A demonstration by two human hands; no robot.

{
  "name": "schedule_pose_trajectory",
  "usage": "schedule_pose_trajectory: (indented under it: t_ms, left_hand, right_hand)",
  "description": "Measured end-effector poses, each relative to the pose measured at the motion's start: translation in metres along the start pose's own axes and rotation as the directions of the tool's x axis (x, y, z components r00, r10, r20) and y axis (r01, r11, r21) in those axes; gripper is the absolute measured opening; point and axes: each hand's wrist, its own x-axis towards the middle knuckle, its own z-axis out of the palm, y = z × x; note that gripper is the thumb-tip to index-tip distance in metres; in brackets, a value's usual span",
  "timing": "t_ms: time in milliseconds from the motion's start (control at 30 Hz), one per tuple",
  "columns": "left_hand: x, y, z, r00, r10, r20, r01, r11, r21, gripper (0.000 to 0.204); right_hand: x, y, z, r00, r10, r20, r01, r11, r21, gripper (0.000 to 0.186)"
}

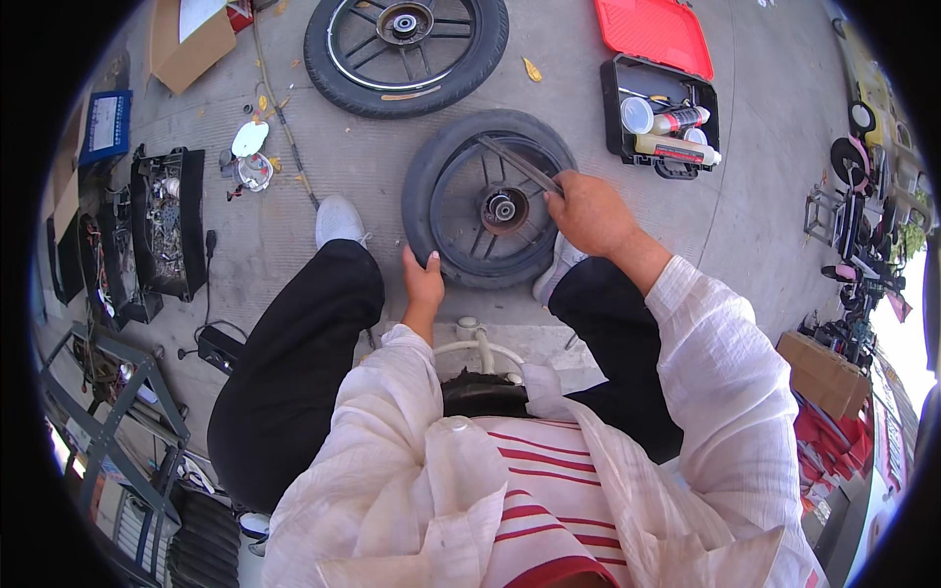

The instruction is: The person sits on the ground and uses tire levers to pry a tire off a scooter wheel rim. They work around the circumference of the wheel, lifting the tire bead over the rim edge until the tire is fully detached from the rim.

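Between my feet a wheel with a black tyre [423, 211] and dark spoked rim lies flat on the ground. My right hand [595, 214] is closed around a long flat metal tyre lever [520, 163] at the wheel's right side. The lever slants up and left across the rim, its far tip at the tyre's inner edge. At the lower left, my left hand [422, 281] grips the tyre's outer edge with the thumb up along its side; some of its fingers are hidden.
A second spoked wheel [376, 102] lies beyond. At the far right, an open black toolbox [615, 123] with a red lid [655, 37] holds bottles and tubs. Opened electrical casings [201, 220] and a metal rack [118, 426] are on the left. A cardboard box [823, 374] stands right.
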Motion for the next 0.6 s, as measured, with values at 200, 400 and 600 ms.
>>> schedule_pose_trajectory:
  t_ms: [200,400,600]
  left_hand:
    - [0.002,0.001,0.001,0.996,0.082,0.034,-0.08,0.996,-0.041,0.059]
    - [0.004,0.112,0.019,0.874,0.468,-0.131,-0.342,0.784,0.517,0.055]
    - [0.008,0.161,0.095,0.989,0.078,0.126,-0.13,0.866,0.483,0.057]
  right_hand:
    - [-0.049,-0.011,0.097,0.966,0.21,-0.153,-0.168,0.953,0.251,0.034]
    - [-0.052,-0.009,0.202,0.931,0.333,-0.149,-0.239,0.866,0.44,0.033]
    - [-0.045,0.001,0.188,0.983,-0.031,0.179,-0.051,0.899,0.436,0.045]
